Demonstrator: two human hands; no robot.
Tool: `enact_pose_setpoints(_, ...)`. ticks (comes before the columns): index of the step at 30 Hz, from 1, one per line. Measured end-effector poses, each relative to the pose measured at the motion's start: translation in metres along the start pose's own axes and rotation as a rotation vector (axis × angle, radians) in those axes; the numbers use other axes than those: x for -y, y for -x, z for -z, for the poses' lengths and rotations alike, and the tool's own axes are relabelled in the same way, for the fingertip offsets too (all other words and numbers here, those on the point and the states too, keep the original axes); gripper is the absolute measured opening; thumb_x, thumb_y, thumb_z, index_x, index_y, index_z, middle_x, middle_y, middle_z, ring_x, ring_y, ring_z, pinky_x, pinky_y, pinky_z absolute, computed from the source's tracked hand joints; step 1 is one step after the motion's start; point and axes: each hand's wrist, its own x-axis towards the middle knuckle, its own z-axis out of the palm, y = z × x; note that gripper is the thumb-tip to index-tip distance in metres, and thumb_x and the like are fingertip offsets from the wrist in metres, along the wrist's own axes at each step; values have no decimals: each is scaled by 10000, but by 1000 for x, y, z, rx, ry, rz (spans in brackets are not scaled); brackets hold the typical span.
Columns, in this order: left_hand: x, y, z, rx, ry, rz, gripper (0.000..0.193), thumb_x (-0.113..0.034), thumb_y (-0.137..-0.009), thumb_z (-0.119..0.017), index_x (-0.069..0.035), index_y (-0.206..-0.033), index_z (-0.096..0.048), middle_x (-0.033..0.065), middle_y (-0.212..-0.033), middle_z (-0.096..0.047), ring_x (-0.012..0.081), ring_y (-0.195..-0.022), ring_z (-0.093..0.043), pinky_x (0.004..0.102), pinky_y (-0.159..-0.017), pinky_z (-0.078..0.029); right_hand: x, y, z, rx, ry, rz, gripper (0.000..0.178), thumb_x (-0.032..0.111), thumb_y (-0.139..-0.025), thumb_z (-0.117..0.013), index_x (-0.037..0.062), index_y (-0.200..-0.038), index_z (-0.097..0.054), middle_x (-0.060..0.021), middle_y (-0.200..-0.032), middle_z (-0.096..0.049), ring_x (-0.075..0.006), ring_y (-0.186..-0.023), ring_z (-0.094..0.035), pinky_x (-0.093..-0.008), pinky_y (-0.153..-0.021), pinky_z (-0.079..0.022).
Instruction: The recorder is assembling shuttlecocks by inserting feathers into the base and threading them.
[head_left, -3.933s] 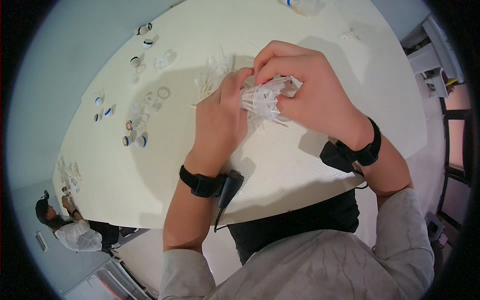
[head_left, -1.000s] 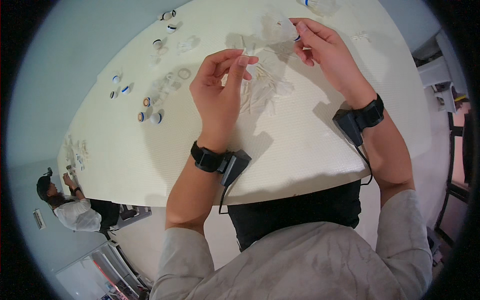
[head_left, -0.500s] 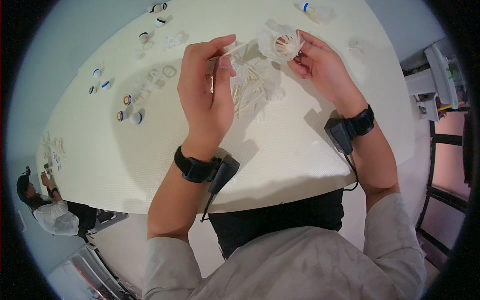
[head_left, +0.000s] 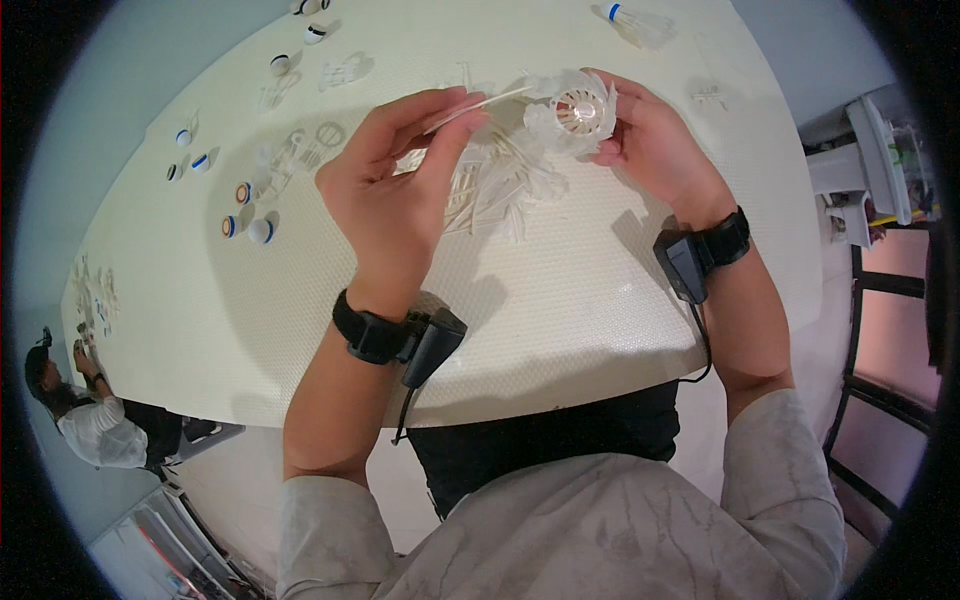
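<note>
No legible text, label, number or sign anywhere in the head view.

The feathered cone (head_left: 578, 112) looks papery and translucent, the quill (head_left: 505, 96) just left of it smooth and matt. Beneath the cone, the tabletop (head_left: 560, 320) is finely dimpled and faintly glossy. Well left of the cone, rounded caps (head_left: 262, 231) look smooth; nearer the wearer than it, wrist straps (head_left: 729, 236) resemble matt cloth.
</note>
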Motion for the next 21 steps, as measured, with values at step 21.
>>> enact_pose_setpoints(21,-5,-6,11,161,-480,-698,145,26,-686,-786,-46,-756,-681,58,-812,-668,171,-622,-612,249,-504,-483,-5,-2,2,22,127,50,368,299,-1079,-391,48,-855,-541,53,-643,-345,-67,-538,-241,-231,-487,-212)
